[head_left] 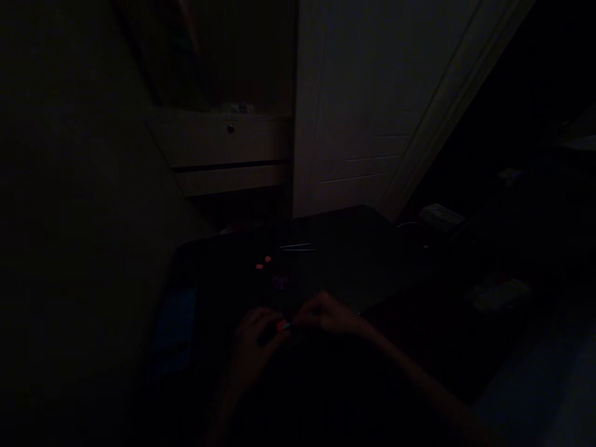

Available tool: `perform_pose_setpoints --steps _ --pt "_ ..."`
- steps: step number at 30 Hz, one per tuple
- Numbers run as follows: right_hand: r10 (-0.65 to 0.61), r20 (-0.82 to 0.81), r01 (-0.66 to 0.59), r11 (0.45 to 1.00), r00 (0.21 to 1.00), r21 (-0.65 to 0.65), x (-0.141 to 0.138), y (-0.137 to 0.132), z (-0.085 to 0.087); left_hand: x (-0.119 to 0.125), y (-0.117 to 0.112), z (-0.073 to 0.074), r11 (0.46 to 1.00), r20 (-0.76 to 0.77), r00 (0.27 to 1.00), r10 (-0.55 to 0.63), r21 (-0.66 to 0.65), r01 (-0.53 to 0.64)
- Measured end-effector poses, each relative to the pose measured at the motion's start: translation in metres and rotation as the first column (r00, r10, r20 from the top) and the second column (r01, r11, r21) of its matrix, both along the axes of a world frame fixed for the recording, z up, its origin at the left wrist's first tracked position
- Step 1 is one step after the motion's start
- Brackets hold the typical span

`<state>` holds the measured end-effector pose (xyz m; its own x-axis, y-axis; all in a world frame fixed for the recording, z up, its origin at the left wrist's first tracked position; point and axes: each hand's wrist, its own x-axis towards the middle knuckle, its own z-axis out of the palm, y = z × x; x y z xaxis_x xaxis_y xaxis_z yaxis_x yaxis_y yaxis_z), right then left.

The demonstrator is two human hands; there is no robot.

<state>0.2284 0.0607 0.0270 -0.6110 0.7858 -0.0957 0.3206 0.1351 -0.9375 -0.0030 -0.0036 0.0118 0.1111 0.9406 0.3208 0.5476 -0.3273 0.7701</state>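
The scene is very dark. Between the thumb and fingers of my left hand (256, 338) is a small bright orange piece (280, 326) with a pale green part beside it. My right hand (326, 313) is pinched closed, its fingertips right at the green side of that piece. Whatever my right fingers hold is too dark to make out. Beyond my hands, two loose orange pieces (263, 263) lie on the dark table (344, 248). A dim purplish cluster (280, 282) sits closer to my fingers.
Two thin light sticks (298, 247) lie toward the table's far side. A bluish flat rectangle (174, 329) is at the left. Behind the table stand a drawer unit (233, 146) and a pale door (354, 93). A whitish box (440, 215) lies off to the right.
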Motion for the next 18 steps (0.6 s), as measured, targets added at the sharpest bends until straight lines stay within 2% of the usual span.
perform_pose_setpoints --steps 4,10,18 --pt "-0.042 0.028 0.042 0.999 0.999 0.011 0.0005 0.0005 0.0009 0.0057 0.0025 0.0026 1.000 -0.049 0.999 -0.014 0.013 0.015" --pt "-0.032 0.045 0.031 0.999 0.998 0.021 -0.0009 0.0011 0.0006 0.0050 0.0043 0.0049 1.000 -0.057 0.998 -0.030 -0.003 0.030" --pt "0.090 0.053 -0.090 0.996 0.995 -0.013 0.0008 0.0058 0.0085 0.0024 0.0062 0.0042 0.998 -0.022 0.998 -0.064 -0.031 0.063"
